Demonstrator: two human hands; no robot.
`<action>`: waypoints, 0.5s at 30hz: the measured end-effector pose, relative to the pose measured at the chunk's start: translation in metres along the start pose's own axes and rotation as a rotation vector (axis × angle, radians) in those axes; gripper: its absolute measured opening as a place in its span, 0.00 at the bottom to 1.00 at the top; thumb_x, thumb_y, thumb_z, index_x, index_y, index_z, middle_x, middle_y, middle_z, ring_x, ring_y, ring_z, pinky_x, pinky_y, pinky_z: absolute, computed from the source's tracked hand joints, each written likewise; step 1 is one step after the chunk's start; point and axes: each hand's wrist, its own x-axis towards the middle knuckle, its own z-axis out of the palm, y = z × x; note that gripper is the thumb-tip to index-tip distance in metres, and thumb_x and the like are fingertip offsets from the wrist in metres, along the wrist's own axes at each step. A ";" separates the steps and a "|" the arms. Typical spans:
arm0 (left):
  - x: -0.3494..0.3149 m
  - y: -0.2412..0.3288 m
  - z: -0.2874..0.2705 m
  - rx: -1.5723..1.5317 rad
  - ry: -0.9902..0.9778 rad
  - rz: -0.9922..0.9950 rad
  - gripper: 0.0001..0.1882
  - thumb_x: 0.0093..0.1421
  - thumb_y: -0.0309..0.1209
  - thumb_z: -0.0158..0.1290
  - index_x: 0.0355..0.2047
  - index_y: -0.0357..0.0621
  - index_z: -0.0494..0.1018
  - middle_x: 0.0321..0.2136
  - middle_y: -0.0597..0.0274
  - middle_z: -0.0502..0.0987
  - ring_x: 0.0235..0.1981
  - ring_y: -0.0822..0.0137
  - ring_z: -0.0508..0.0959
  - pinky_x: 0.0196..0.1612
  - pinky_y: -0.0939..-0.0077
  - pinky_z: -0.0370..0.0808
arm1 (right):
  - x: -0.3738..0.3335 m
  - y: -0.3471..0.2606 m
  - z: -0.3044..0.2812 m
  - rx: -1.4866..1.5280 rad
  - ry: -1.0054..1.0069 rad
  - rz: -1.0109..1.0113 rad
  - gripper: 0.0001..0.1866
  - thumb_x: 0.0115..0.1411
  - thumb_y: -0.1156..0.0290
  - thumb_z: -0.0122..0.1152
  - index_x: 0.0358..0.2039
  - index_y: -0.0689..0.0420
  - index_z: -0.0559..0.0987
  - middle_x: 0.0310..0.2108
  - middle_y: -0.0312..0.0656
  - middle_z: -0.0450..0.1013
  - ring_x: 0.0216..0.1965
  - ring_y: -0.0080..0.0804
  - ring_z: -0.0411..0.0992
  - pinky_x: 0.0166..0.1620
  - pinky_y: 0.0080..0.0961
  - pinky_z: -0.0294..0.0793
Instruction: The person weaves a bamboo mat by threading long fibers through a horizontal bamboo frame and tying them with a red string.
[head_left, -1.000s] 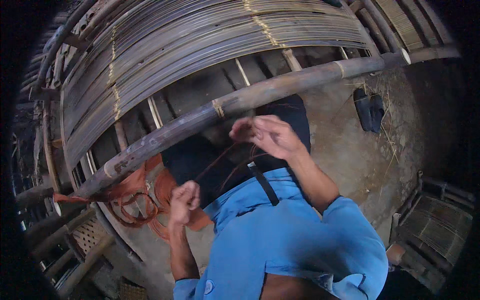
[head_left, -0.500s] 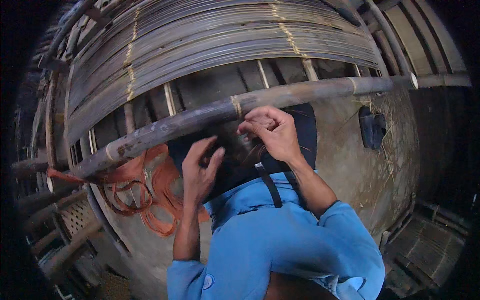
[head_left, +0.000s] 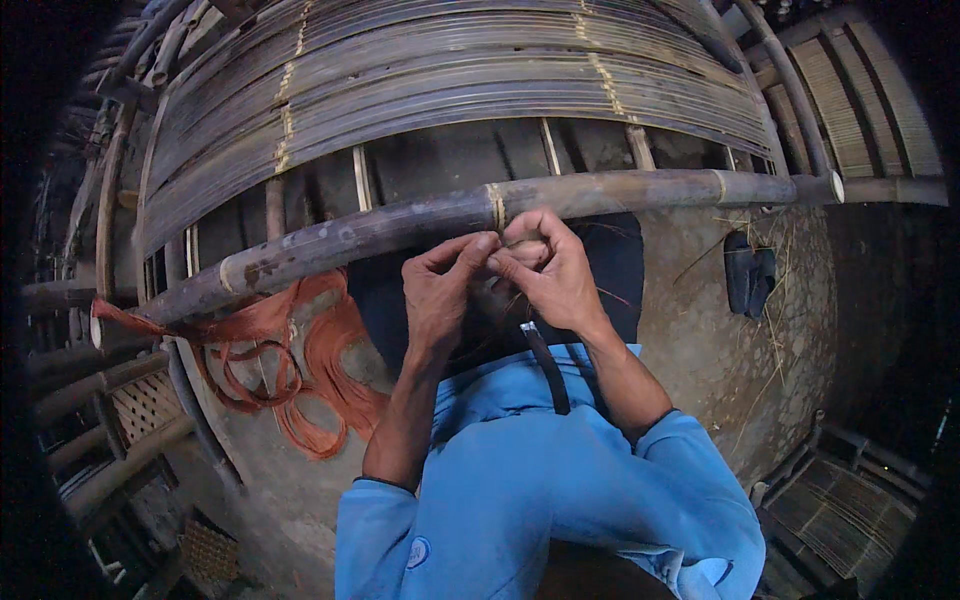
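Note:
My left hand (head_left: 440, 290) and my right hand (head_left: 552, 272) meet fingertip to fingertip over my dark-clad lap, just on the near side of a thick bamboo pole (head_left: 400, 221). Both are closed in a pinch, thumb against forefinger. Whatever lies between the fingertips is too fine to make out; a few thin reddish strands show beside the right hand. Left of my lap, a bundle of orange-red fibre strands (head_left: 335, 345) hangs from the pole's left part and falls in loops.
Beyond the pole lies a slatted bamboo platform (head_left: 430, 105) with pale lashings. On the ground at right are dark slippers (head_left: 748, 275) and scattered straw. A low bamboo seat (head_left: 845, 510) stands at lower right. A woven basket (head_left: 208, 550) sits at lower left.
My left hand has moved right and up to meet the right hand, and its fingers have closed into a pinch. The right hand stays near the pole, fingers still pinched. The view has shifted slightly.

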 end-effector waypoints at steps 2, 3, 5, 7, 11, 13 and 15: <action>0.000 0.000 0.000 -0.016 -0.001 0.011 0.15 0.64 0.35 0.61 0.43 0.34 0.82 0.35 0.61 0.84 0.35 0.75 0.79 0.41 0.81 0.76 | -0.002 -0.006 0.000 -0.033 -0.003 0.061 0.16 0.60 0.78 0.67 0.45 0.59 0.70 0.33 0.44 0.82 0.35 0.20 0.77 0.37 0.21 0.75; 0.000 0.002 0.001 -0.054 0.012 -0.002 0.15 0.64 0.35 0.60 0.43 0.34 0.82 0.35 0.61 0.84 0.34 0.75 0.79 0.41 0.81 0.76 | -0.003 -0.008 0.000 -0.033 -0.002 0.063 0.16 0.60 0.78 0.67 0.45 0.59 0.70 0.33 0.44 0.82 0.35 0.20 0.77 0.37 0.21 0.75; 0.002 0.003 0.002 -0.094 0.021 -0.015 0.15 0.65 0.36 0.60 0.42 0.34 0.82 0.35 0.60 0.84 0.34 0.75 0.79 0.41 0.80 0.76 | -0.005 -0.011 -0.002 -0.029 -0.011 0.120 0.17 0.60 0.78 0.66 0.47 0.58 0.71 0.34 0.46 0.83 0.35 0.20 0.77 0.36 0.21 0.75; 0.005 0.002 0.002 -0.159 0.009 -0.019 0.15 0.65 0.37 0.59 0.42 0.35 0.82 0.34 0.60 0.84 0.33 0.75 0.79 0.40 0.80 0.76 | -0.007 -0.008 -0.003 -0.050 -0.013 0.090 0.16 0.62 0.78 0.65 0.48 0.59 0.71 0.34 0.45 0.83 0.35 0.21 0.78 0.36 0.20 0.77; 0.009 0.002 0.002 -0.111 0.021 -0.011 0.15 0.65 0.36 0.60 0.42 0.35 0.83 0.34 0.60 0.84 0.33 0.76 0.78 0.40 0.80 0.76 | -0.011 -0.008 -0.004 -0.034 -0.018 0.095 0.16 0.63 0.79 0.63 0.49 0.61 0.70 0.35 0.45 0.83 0.35 0.22 0.79 0.37 0.19 0.78; 0.009 0.001 0.003 -0.131 0.007 -0.021 0.15 0.64 0.36 0.61 0.43 0.36 0.83 0.34 0.61 0.85 0.34 0.76 0.78 0.40 0.80 0.76 | -0.012 -0.012 -0.006 -0.040 -0.026 0.110 0.16 0.63 0.79 0.63 0.49 0.61 0.70 0.35 0.45 0.83 0.35 0.22 0.79 0.38 0.19 0.78; 0.009 0.002 0.005 -0.122 0.004 -0.022 0.15 0.64 0.36 0.61 0.43 0.36 0.83 0.33 0.61 0.84 0.33 0.76 0.78 0.39 0.80 0.75 | -0.012 -0.011 -0.007 -0.046 -0.034 0.125 0.16 0.63 0.79 0.63 0.49 0.61 0.70 0.34 0.45 0.83 0.36 0.22 0.79 0.38 0.19 0.78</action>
